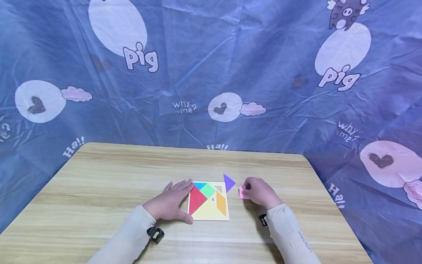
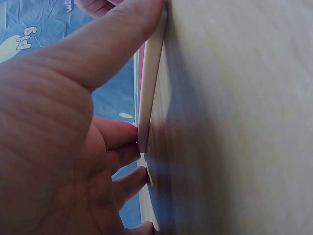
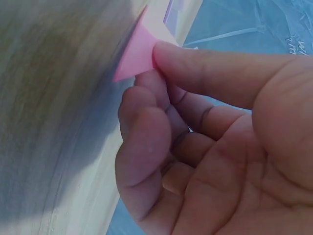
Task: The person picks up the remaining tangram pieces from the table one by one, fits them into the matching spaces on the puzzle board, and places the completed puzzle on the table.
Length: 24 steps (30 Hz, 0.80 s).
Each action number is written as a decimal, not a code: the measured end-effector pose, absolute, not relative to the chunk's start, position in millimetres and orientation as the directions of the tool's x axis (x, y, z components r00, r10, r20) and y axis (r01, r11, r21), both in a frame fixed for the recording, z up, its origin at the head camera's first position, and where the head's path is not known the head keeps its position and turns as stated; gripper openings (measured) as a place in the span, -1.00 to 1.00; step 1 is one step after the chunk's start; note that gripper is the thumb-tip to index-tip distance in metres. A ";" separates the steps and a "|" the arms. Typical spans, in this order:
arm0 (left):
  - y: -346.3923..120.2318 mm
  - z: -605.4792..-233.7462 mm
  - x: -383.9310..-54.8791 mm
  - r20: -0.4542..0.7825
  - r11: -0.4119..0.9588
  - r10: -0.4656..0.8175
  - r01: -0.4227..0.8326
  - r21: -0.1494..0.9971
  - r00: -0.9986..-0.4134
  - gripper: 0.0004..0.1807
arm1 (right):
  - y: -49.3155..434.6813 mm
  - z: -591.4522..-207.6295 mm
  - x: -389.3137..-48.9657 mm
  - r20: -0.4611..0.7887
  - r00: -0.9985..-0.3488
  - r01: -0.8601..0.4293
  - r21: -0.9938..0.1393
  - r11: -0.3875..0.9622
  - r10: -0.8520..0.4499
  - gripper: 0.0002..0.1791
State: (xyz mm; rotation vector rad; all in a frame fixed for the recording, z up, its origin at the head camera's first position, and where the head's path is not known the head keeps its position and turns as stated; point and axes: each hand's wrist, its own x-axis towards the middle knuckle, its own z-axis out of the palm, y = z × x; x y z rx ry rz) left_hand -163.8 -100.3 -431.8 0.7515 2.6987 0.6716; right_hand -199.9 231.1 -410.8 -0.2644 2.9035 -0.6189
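Pink piece (image 1: 242, 194) pinched in right hand (image 1: 262, 192), right of lower centre; tray (image 1: 211, 220), lower centre, against outspread left hand (image 1: 169, 203).

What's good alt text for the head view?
A person's right hand pinches a pink piece at a wood-grain table, while the left hand touches the left side of a square tray partly filled with coloured pieces. A purple triangle lies by the tray's top right corner; blue printed cloth hangs behind.
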 end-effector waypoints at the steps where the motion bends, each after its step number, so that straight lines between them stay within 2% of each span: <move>1: -100.4 -431.9 -163.8 -0.122 0.759 0.541 0.421 0.496 -0.832 0.33 | 231.0 -410.3 -199.7 -0.114 -0.970 -0.149 -0.419 0.896 -0.214 -0.91; 7: -100.1 -431.9 -164.2 -0.124 0.761 0.538 0.418 0.496 -0.834 0.33 | 229.3 -409.4 -200.4 -0.044 -0.969 -0.194 -0.472 0.860 -0.243 -0.88; 14: -99.4 -430.5 -164.0 -0.124 0.759 0.541 0.420 0.496 -0.832 0.32 | 225.6 -409.1 -203.9 0.007 -0.977 -0.181 -0.561 0.808 -0.214 -0.87; 24: -99.0 -431.5 -164.0 -0.125 0.761 0.542 0.423 0.491 -0.831 0.31 | 223.4 -410.6 -203.7 0.086 -0.975 -0.212 -0.616 0.759 -0.203 -0.91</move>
